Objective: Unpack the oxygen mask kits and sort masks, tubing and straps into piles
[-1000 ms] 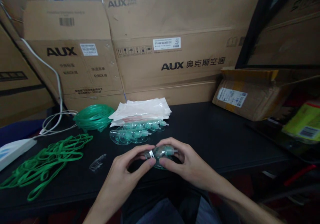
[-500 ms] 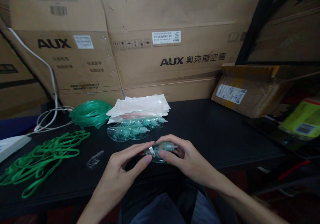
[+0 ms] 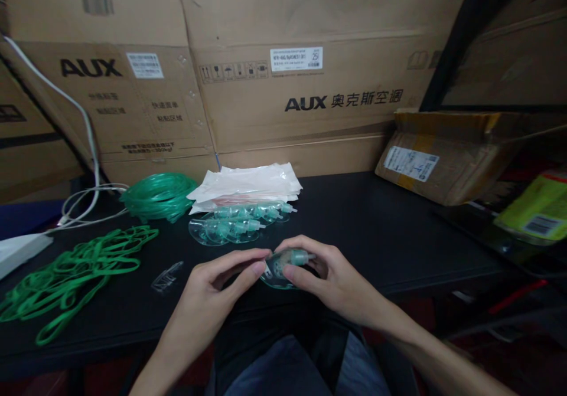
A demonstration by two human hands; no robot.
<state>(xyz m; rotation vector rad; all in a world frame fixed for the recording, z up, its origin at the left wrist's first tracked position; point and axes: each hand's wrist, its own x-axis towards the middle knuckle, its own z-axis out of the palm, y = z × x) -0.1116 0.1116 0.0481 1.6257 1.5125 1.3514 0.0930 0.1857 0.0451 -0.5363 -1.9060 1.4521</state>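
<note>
A clear green oxygen mask (image 3: 279, 266) with a pale tube connector at its right end is between my two hands, near the front edge of the table. My right hand (image 3: 332, 272) curls around its right side, thumb on the front and fingers over the top. At the left end, my left hand (image 3: 221, 275) pinches the mask's edge between thumb and fingertips, where a small metal nose strip (image 3: 267, 268) shows. Just beyond lie several more green masks (image 3: 234, 229) in overlapping rows. Part of the held mask is hidden by my fingers.
White paper pouches (image 3: 248, 180) are stacked behind the masks. On the left lie coiled green tubing (image 3: 159, 195), tangled green elastic straps (image 3: 84, 281), small clear pieces (image 3: 167, 277) and a white cable (image 3: 91, 148). A cardboard box (image 3: 434, 157) stands at the back right.
My left fingertips have closed further over the metal strip, so less of it shows. The right hand keeps its hold on the mask. The camera view has shifted slightly.
</note>
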